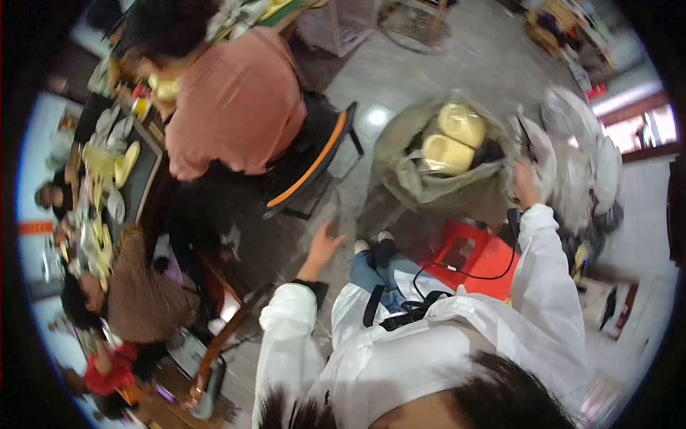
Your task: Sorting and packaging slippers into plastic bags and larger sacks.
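A large grey-green plastic sack (400,168) stands open on the floor ahead of me, to the right. Inside it lie yellow slippers (449,154) in clear plastic wrap. My right hand (527,187) is at the sack's right rim, its fingers closed on the edge; motion blur softens the details. My left hand (325,249) hangs in the air over the floor, left of my feet, holding nothing and with its fingers apart. A red plastic stool (493,261) stands below the sack, close to my right arm. A black cord (471,277) loops from my waist across it.
White and clear plastic bags (575,168) are heaped right of the sack. At left a person in a pink top sits on a black chair with an orange edge (314,164), by a long worktable (146,171) with pale yellow shoe pieces. Another person in brown (150,304) sits nearer.
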A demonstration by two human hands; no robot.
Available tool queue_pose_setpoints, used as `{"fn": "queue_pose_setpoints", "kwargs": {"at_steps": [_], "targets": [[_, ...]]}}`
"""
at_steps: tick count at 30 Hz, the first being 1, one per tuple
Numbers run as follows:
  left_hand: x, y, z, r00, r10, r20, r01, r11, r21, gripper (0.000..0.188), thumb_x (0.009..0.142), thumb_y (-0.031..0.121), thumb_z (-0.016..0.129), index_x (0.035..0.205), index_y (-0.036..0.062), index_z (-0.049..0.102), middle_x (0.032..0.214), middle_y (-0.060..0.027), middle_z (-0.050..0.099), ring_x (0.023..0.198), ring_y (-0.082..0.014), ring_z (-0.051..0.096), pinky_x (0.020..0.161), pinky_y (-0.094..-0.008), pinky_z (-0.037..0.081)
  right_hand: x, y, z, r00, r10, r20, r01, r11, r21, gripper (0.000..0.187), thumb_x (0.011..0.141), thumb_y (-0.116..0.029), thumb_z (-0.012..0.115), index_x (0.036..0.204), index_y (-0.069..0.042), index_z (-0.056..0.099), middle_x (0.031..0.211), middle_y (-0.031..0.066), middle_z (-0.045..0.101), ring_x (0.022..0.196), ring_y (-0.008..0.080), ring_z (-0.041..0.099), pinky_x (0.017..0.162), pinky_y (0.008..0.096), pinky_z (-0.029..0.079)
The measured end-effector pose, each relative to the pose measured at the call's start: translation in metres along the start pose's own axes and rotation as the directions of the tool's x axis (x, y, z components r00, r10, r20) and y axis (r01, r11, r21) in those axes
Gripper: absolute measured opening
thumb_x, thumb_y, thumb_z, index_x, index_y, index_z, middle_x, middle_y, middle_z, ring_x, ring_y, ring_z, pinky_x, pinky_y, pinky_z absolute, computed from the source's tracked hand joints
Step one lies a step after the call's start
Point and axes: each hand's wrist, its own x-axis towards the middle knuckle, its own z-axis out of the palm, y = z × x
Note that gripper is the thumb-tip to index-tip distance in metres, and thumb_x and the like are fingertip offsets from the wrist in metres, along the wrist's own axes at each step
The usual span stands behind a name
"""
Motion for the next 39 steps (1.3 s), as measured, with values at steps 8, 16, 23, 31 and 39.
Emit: {"fn": "queue_pose_setpoints", "kwargs": {"at_steps": [8, 16, 23, 31, 39], "targets": [[0.12, 0.131, 0.077, 0.879, -0.389, 0.276, 0.437, 0.889, -0.139, 0.088, 0.071, 0.031, 0.068, 0.133, 0.0031, 0.012, 0.121, -0.0175, 0.042, 0.097, -0.0273, 0.053, 0.072, -0.0286, 0.046, -0.177, -0.07, 0.149, 0.981, -0.003, 0.194, 0.039, 0.982, -0.185, 0.018, 0.072, -0.014, 0.049, 0.072, 0.002, 0.058, 0.07, 0.0182, 0.056, 0.068, 0.0323, 0.054, 0.064, 0.0411, 0.043], [0.141, 0.004, 0.037, 0.783, -0.542, 0.303, 0.584, 0.81, -0.059, 0.068, 0.076, 0.048, 0.054, 0.129, 0.0111, 0.034, 0.132, -0.0129, 0.033, 0.113, -0.0314, 0.038, 0.093, -0.0445, 0.03, -0.261, -0.096, 0.219, 0.974, 0.225, -0.018, -0.224, 0.974, 0.04, 0.022, 0.071, -0.016, 0.051, 0.077, 0.005, 0.054, 0.073, 0.022, 0.054, 0.074, 0.036, 0.054, 0.067, 0.0415, 0.041], [0.224, -0.123, -0.064, 0.626, -0.182, 0.758, 0.53, 0.813, -0.243, 0.033, 0.074, 0.018, 0.061, 0.101, 0.0032, 0.048, 0.098, -0.0132, 0.048, 0.093, -0.0258, 0.045, 0.069, -0.0409, 0.043, -0.308, -0.118, 0.261, 0.924, 0.295, -0.242, -0.217, 0.929, 0.301, 0.022, 0.069, -0.017, 0.052, 0.073, 0.004, 0.054, 0.071, 0.0215, 0.055, 0.067, 0.0321, 0.053, 0.063, 0.0399, 0.041], [0.189, -0.05, -0.038, 0.381, -0.667, 0.641, 0.636, 0.692, 0.342, 0.024, 0.074, 0.024, 0.061, 0.075, 0.0061, 0.046, 0.059, -0.0083, 0.048, 0.044, -0.0224, 0.042, 0.042, -0.0323, 0.036, -0.353, -0.057, 0.287, 0.884, 0.379, -0.273, -0.299, 0.908, 0.294, 0.02, 0.07, -0.016, 0.052, 0.076, 0.003, 0.057, 0.076, 0.0221, 0.056, 0.071, 0.0366, 0.055, 0.064, 0.0447, 0.042], [0.15, -0.067, -0.047, 0.628, -0.599, 0.497, 0.297, 0.775, 0.558, 0.022, 0.075, 0.025, 0.061, 0.075, 0.0075, 0.047, 0.057, -0.0068, 0.046, 0.044, -0.0204, 0.04, 0.042, -0.0309, 0.035, -0.377, -0.031, 0.294, 0.913, 0.39, -0.116, -0.379, 0.919, 0.104, 0.02, 0.071, -0.01, 0.048, 0.082, 0.002, 0.059, 0.088, 0.0206, 0.056, 0.085, 0.034, 0.055, 0.067, 0.0443, 0.043]]}}
